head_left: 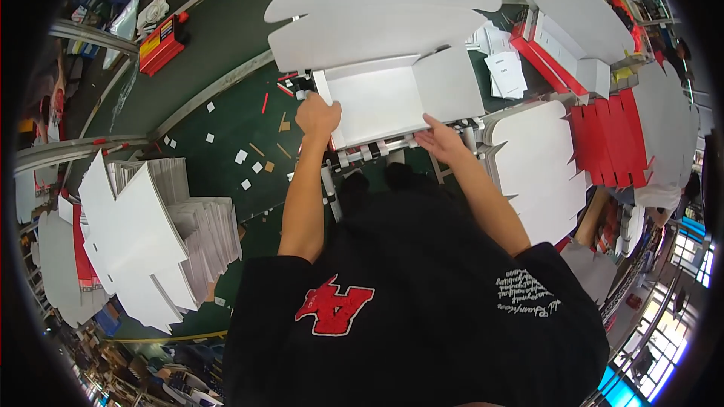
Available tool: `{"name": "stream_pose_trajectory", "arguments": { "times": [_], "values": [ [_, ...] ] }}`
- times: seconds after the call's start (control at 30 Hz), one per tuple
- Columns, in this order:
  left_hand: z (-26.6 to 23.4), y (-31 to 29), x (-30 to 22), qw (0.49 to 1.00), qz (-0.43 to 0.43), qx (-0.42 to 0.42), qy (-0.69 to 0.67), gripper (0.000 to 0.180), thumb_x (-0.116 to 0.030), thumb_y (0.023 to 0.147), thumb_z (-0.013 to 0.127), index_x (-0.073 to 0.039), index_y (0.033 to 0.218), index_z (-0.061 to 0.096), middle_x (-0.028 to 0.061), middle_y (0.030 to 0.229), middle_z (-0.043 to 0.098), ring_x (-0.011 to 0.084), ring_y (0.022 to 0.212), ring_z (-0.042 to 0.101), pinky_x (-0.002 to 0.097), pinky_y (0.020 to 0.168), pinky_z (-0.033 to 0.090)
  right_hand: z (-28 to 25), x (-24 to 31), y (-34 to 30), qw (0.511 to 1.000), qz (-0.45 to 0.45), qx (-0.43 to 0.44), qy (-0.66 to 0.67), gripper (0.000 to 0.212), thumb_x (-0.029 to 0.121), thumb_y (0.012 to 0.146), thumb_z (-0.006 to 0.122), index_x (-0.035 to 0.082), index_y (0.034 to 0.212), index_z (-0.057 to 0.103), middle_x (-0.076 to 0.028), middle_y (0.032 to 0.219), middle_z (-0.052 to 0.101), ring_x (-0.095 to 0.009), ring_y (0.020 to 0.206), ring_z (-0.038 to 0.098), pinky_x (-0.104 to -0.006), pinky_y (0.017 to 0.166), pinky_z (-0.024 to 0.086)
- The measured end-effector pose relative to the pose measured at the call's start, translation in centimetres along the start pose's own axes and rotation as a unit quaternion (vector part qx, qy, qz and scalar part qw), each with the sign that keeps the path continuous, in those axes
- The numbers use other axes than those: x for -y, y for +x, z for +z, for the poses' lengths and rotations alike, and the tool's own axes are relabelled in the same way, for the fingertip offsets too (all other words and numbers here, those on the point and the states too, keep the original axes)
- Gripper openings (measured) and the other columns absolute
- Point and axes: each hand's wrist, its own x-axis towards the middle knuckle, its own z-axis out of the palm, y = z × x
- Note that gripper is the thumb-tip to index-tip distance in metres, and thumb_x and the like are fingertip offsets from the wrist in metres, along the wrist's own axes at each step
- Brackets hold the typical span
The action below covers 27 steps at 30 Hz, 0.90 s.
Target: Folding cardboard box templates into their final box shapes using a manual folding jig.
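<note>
A white cardboard box (381, 98), partly folded up, sits in front of me on a metal frame (369, 152). Its long lid flaps (377, 34) stand open on the far side, and a side panel (450, 83) spreads out to the right. My left hand (318, 117) is closed round the box's left wall near the front corner. At the near right corner my right hand (443, 141) grips the front edge, thumb on the upper side and fingers lower down. The undersides of the fingers are partly hidden.
Stacks of flat white cardboard blanks stand at left (136, 241) and right (535, 166). Red blanks (609, 139) and a folded red-and-white box (554, 45) lie farther right. White printed sheets (505, 74) sit behind the right stack. Paper scraps litter the green floor (219, 120).
</note>
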Motion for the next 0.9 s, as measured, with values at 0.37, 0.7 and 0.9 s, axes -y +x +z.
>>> {"name": "stream_pose_trajectory", "arguments": {
  "times": [0.37, 0.7, 0.9],
  "values": [
    [-7.7, -8.3, -1.4, 0.977, 0.005, -0.174, -0.127, 0.051, -0.021, 0.068, 0.07, 0.005, 0.105, 0.047, 0.0261, 0.089, 0.062, 0.0415, 0.085, 0.062, 0.045, 0.077, 0.049, -0.5, -1.6, -4.9, 0.978, -0.054, 0.156, 0.128, 0.026, 0.013, 0.086, 0.06, 0.006, 0.11, 0.053, -0.008, 0.107, 0.059, -0.02, 0.098, 0.058, -0.0358, 0.082, 0.049],
    [-4.2, -9.9, 2.1, 0.824, -0.104, -0.042, -0.555, 0.051, -0.014, 0.075, 0.071, 0.007, 0.117, 0.053, 0.0161, 0.109, 0.06, 0.0263, 0.098, 0.06, 0.0344, 0.085, 0.047, 1.6, 2.2, -6.3, 0.963, -0.163, 0.214, -0.022, 0.061, 0.017, 0.081, 0.065, 0.004, 0.131, 0.031, -0.011, 0.118, 0.053, -0.022, 0.102, 0.057, -0.0348, 0.072, 0.053],
    [-4.2, -9.5, -5.1, 0.666, -0.148, 0.046, -0.73, 0.052, -0.022, 0.081, 0.061, 0.005, 0.123, 0.046, 0.0172, 0.11, 0.059, 0.0304, 0.1, 0.059, 0.0402, 0.087, 0.047, 1.3, 7.7, -5.7, 0.971, -0.147, 0.191, 0.004, 0.057, 0.012, 0.08, 0.062, 0.004, 0.128, 0.034, -0.013, 0.116, 0.049, -0.026, 0.103, 0.056, -0.046, 0.078, 0.056]
  ]
}}
